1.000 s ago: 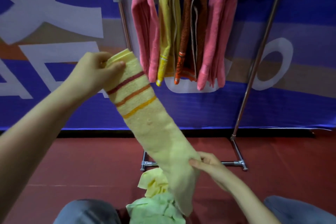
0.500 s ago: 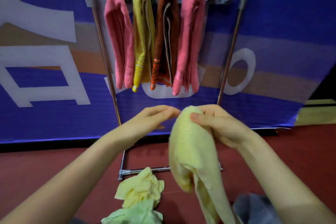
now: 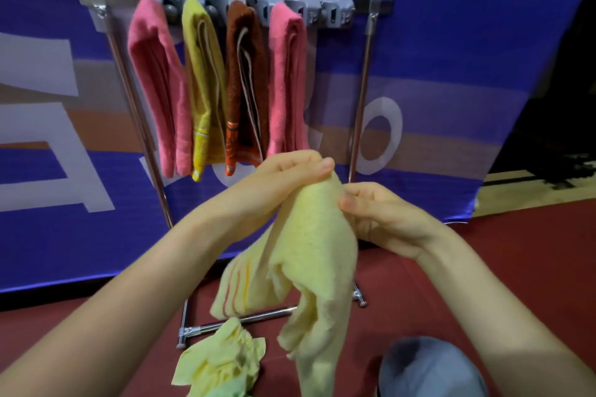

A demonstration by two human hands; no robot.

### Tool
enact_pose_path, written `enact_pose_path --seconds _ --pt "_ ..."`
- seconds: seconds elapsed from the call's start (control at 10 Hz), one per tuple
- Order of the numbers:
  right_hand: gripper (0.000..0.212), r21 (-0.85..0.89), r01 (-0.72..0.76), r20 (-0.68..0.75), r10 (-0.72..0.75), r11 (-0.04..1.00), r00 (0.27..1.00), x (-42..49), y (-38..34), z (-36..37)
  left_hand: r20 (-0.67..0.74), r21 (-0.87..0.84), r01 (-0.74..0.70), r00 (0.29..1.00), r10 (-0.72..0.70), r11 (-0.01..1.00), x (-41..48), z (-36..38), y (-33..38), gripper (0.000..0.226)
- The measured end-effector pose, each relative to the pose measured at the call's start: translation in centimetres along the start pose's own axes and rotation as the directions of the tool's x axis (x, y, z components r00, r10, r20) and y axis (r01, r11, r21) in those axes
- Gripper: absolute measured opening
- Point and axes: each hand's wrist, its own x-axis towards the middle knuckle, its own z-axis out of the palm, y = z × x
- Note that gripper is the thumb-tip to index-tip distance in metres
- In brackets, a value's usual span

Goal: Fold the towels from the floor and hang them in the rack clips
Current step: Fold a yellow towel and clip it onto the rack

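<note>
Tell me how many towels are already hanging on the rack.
4, side by side at the rack's left: pink towel, yellow towel, brown towel, second pink towel. The clips further right look empty.

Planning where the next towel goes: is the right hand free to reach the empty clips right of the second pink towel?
Probably not yet. The right hand pinches the pale yellow towel together with the left hand. The empty clips themselves look unobstructed, above and beyond both hands.

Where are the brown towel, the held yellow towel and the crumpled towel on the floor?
brown towel (image 3: 246, 80): head view, mid-fold.
held yellow towel (image 3: 314, 241): head view, upper body.
crumpled towel (image 3: 225, 361): head view, centre.
</note>
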Motion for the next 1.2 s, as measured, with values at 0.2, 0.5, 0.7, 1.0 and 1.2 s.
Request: enact_pose_path --seconds 0.2,0.5,0.7,1.0,1.2 --pt "0.041 0.129 0.07 -0.094 -0.058 0.989 0.994 0.4 0.5 -0.4 -0.137 0.0 0.155 0.979 -0.153 0.988 1.3 -1.8 0.2 0.02" --pt "0.048 0.097 0.153 -0.127 -0.141 0.983 0.982 2.5 -4.3 -2.8 0.072 0.038 0.258 0.963 -0.26 0.965 4.5 -1.7 3.8 0.052" --pt "0.026 0.033 0.182 -0.236 -0.169 0.983 0.957 3.4 -7.5 -5.5 0.078 0.044 0.175 0.981 -0.178 0.984 7.9 -1.5 6.7 0.039" --pt "0.04 0.033 0.134 -0.418 -0.108 0.99 0.902 8.2 -11.4 -10.3 -0.09 -0.167 0.093 0.99 -0.109 0.982 16.3 -3.6 8.5 0.044" --pt "0.032 -0.012 0.051 -0.488 -0.05 0.999 0.871 11.8 -12.6 -14.0 -0.227 -0.346 -0.001 0.97 -0.083 0.938 21.1 -5.4 7.0 0.054"
